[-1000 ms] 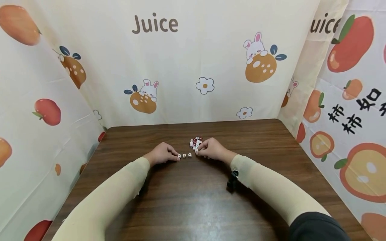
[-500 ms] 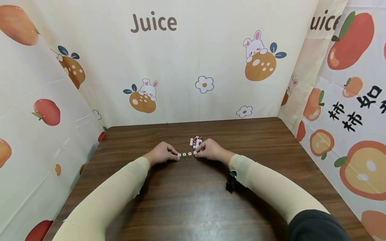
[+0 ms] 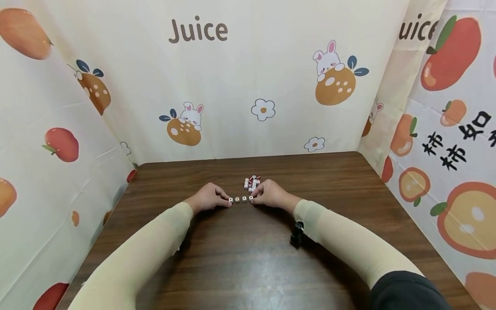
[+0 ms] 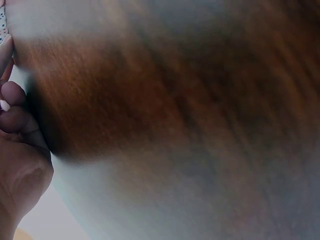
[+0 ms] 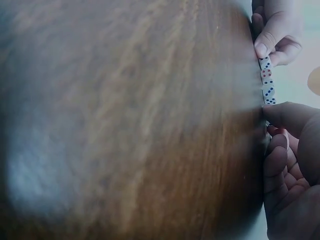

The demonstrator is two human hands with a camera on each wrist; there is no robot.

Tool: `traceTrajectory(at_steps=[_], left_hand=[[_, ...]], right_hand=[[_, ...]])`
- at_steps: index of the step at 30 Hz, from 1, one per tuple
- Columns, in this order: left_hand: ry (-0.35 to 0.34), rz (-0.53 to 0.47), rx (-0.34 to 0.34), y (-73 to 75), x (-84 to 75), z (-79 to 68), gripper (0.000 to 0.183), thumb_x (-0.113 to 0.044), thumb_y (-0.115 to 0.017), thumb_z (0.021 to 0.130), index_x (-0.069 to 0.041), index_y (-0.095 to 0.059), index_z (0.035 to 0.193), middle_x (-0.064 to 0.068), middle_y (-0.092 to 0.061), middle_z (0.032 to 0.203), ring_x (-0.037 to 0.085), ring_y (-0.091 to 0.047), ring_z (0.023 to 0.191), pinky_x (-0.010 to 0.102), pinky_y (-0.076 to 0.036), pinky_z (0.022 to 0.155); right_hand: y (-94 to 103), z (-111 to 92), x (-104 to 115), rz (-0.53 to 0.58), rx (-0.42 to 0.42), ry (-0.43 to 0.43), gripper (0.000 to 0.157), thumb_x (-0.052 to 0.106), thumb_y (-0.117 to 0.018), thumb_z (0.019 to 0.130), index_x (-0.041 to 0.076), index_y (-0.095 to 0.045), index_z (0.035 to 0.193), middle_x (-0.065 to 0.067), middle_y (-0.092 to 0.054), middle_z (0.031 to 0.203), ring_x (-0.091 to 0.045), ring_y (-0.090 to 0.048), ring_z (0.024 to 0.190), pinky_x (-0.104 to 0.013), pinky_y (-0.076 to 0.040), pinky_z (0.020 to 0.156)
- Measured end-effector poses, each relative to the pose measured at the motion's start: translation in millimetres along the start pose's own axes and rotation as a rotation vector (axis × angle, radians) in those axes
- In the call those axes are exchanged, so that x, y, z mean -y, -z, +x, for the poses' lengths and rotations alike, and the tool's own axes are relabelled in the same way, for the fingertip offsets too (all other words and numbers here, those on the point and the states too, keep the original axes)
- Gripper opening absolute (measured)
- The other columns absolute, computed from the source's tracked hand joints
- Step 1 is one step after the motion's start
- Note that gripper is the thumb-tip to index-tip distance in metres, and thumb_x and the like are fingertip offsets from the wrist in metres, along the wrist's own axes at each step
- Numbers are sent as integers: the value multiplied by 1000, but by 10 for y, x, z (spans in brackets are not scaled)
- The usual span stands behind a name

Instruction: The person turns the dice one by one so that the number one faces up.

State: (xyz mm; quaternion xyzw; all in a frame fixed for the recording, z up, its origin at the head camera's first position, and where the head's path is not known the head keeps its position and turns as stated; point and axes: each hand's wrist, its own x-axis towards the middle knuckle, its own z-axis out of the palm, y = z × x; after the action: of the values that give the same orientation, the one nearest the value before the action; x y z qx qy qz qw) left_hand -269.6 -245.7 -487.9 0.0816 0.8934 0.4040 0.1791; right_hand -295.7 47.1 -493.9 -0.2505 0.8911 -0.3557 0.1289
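A short row of several white dice (image 3: 237, 200) runs left to right on the brown wooden table (image 3: 240, 254), with small gaps in the head view. My left hand (image 3: 208, 197) pinches the leftmost die (image 3: 230, 200) between thumb and fingertips. At the other end, my right hand (image 3: 272, 193) holds the rightmost die (image 3: 251, 198) the same way. From the right wrist, blue and red pips show on the dice (image 5: 267, 82) between both hands. A dotted white sliver of dice (image 4: 2, 22) appears at the left wrist view's corner.
Just behind the row, close to my right fingers, lies a cluster of red and white dice (image 3: 252, 183). A fruit-printed curtain (image 3: 232, 86) stands along the table's back edge, with more cloth at both sides. A black device hangs under my right wrist (image 3: 297, 234).
My right hand has brought its die slightly left and down, from near the cluster to the row's right end. The left hand stays at the left end.
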Motion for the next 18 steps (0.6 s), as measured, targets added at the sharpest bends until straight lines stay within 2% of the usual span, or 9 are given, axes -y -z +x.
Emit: traceTrajectory(at_steps=[14, 18], left_hand=[[-4, 2, 4, -16, -12, 23, 13, -24, -97, 93, -16, -93, 102, -6, -75, 85, 9, -52, 56, 26, -48, 56], [10, 5, 1, -16, -19, 10, 13, -23, -98, 92, -16, -93, 102, -6, -75, 85, 9, -52, 56, 26, -48, 56]], right_hand=[[9, -38, -34, 19, -4, -6, 16, 16, -92, 91, 8, -90, 104, 14, -61, 65, -1, -53, 62, -19, -47, 70], [27, -30, -43, 52, 6, -13, 20, 19, -93, 91, 9, -90, 107, 13, -65, 66, -1, -55, 59, -20, -48, 65]])
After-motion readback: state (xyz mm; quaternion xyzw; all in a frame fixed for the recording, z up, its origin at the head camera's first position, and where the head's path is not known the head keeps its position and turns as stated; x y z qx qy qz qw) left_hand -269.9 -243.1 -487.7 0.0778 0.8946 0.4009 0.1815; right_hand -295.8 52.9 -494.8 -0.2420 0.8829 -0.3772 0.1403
